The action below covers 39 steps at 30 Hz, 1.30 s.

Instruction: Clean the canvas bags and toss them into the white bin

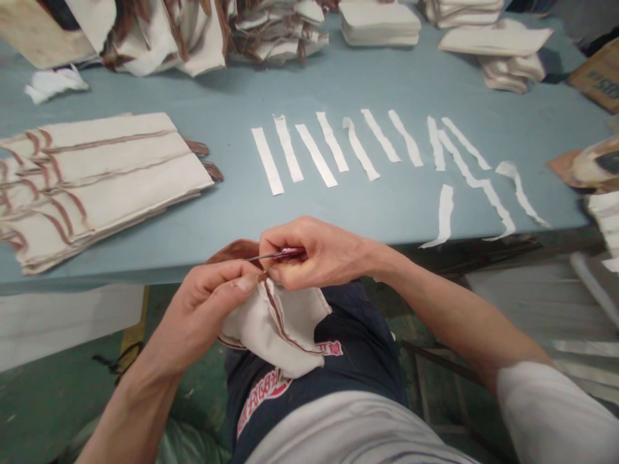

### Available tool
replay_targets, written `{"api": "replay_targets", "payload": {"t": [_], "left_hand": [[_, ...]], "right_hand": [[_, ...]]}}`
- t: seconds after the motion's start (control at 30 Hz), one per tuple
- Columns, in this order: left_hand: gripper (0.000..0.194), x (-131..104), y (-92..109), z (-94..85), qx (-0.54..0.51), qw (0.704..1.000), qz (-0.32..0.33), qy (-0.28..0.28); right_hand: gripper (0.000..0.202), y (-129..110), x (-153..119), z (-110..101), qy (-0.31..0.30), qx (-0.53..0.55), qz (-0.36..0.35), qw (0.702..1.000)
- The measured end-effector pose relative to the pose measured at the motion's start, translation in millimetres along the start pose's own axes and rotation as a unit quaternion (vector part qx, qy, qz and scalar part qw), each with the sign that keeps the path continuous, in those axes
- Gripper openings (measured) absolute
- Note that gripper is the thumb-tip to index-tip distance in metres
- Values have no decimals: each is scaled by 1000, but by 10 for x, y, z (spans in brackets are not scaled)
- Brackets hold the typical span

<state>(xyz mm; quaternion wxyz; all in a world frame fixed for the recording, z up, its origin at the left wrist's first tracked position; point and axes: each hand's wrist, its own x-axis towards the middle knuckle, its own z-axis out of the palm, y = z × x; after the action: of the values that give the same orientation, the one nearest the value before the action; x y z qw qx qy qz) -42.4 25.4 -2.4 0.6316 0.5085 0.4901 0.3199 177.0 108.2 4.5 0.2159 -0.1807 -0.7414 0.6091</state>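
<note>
Over my lap, a cream fabric piece (pixel 261 328) with a brown-edged seam hangs from my fingers. My left hand (pixel 207 303) is closed, pinching the top of that fabric between thumb and fingers. My right hand (pixel 314 254) is wrapped round a slim pointed metal tool (pixel 285 253) with a reddish handle; its exact kind is partly hidden by the fingers. The tool's tip points left, just above my left fingertips. Both hands meet at the upper end of the seam, where a brown flap (pixel 236 250) shows behind them.
A blue-green table (pixel 329 212) runs across in front of me. Several white strips (pixel 314 154) lie on it. Stacked cream pieces with brown edging (pixel 130 154) lie at the left. More fabric piles (pixel 380 26) stand along the back, and a cardboard box (pixel 597 77) is at the right.
</note>
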Motion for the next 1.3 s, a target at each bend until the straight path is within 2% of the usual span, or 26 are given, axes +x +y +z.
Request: {"api": "replay_targets", "payload": {"t": [0.13,0.37,0.47,0.57,0.63,0.73,0.83,0.93,1.03,1.13,1.2,1.3], "left_hand": [[50,-3,-16,-15,-13,1000,-15,-12],[49,12,82,66,9,998,-61,-5],[42,-8,88,71,23,999,-22,14],[41,-54,111,85,71,996,33,44],[40,-90,139,126,124,986,72,88],[39,-129,151,220,188,966,111,139],[41,-148,82,272,211,960,118,144],[46,-182,-31,233,174,968,97,150],[52,-262,-96,165,104,978,68,168],[50,-354,-57,135,65,976,33,206],[45,-389,5,119,69,974,25,215],[37,-385,90,63,123,972,70,189]], "right_hand": [[9,28,-2,14,-5,6,3,1000],[9,18,-25,20,-1,15,14,1000],[6,23,-51,67,16,47,26,998],[22,78,-105,158,68,60,64,994],[34,156,-143,205,132,8,108,985],[48,353,-127,185,192,-191,176,946],[41,615,67,57,198,-295,208,911],[33,860,427,-72,178,-356,210,893],[28,1029,830,-85,131,-395,190,889],[27,1098,1119,5,109,-409,156,892],[29,1092,1187,66,113,-408,130,897],[32,997,1071,85,128,-386,95,909]]}}
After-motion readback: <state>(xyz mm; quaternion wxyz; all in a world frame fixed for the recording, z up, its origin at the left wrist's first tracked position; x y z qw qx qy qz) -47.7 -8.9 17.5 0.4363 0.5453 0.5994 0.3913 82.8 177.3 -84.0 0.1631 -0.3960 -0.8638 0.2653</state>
